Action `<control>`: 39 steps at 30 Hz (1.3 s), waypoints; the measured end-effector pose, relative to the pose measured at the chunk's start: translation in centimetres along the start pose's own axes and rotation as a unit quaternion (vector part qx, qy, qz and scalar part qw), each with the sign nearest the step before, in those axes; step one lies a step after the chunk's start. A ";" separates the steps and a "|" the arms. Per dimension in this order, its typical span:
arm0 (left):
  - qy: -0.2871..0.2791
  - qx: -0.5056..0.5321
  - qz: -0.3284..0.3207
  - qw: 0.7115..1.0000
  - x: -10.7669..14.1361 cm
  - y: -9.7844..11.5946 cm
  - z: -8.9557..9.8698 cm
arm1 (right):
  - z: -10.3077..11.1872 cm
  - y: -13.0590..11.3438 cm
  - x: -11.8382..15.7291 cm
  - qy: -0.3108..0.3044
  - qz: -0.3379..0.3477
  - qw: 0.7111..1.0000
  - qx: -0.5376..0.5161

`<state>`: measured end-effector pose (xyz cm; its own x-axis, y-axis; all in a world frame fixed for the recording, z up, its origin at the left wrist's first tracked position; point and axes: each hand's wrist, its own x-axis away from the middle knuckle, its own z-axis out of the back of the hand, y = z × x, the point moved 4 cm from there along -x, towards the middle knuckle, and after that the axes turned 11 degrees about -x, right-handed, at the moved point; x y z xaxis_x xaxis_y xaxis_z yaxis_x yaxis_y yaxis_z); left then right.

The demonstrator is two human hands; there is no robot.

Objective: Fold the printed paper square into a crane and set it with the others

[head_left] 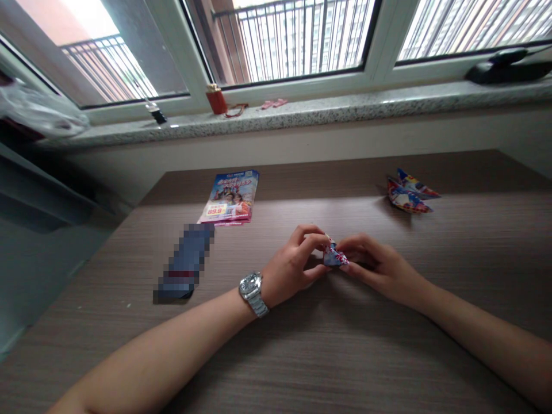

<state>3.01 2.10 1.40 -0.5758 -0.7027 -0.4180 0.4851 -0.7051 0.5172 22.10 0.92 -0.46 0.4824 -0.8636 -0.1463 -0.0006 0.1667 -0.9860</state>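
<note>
Both of my hands meet over the middle of the brown wooden table (388, 356). My left hand (293, 264), with a metal watch on its wrist, pinches a small folded piece of printed paper (334, 256) from the left. My right hand (375, 267) grips the same folded paper from the right. The paper is blue, red and white and is partly hidden by my fingers. It is held just above the tabletop.
A stack of colourful printed flyers (232, 196) lies at the far left of the table. Two folded paper shapes (409, 194) sit at the far right. A blurred dark object (186, 263) lies left of my hands. A red cup (216, 99) stands on the stone windowsill.
</note>
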 end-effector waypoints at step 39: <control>-0.028 0.063 -0.019 0.997 -0.2 0.1 0.5 | 0.1 -0.6 -0.1 0.035 0.051 0.997 0.036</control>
<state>2.82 2.19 1.91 -0.6299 -0.6667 -0.3985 0.3778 -0.7112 0.5928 22.13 0.91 0.10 0.4204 -0.8714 -0.2526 0.0178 0.2863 -0.9580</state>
